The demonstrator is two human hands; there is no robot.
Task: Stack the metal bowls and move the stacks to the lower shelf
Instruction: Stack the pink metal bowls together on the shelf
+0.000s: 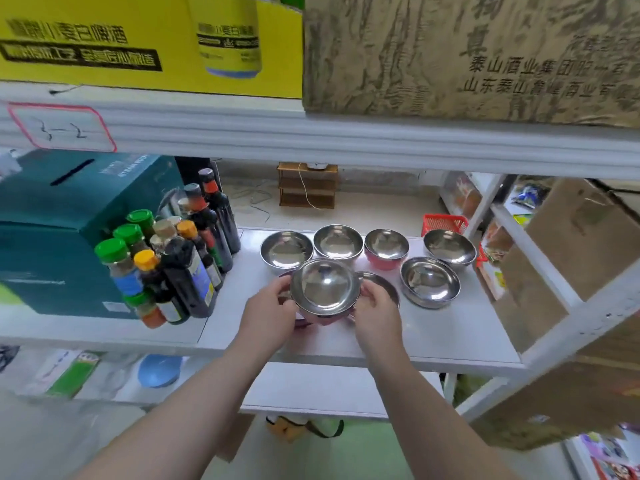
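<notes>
While the left hand (268, 315) and the right hand (375, 315) clasp opposite sides of a metal bowl (325, 287), it is held just above the shelf's (450, 334) front middle, over two bowls it partly hides. Five more bowls (429, 282) sit toward the back edge and right side. Sauce bottles (187, 265) crowd the shelf's left.

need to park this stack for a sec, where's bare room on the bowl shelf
Bare shelf runs along the front edge, right of the right hand and in front of the near-right bowl. A narrower strip lies between the bottles and the left hand. The back row of bowls is crowded.
</notes>
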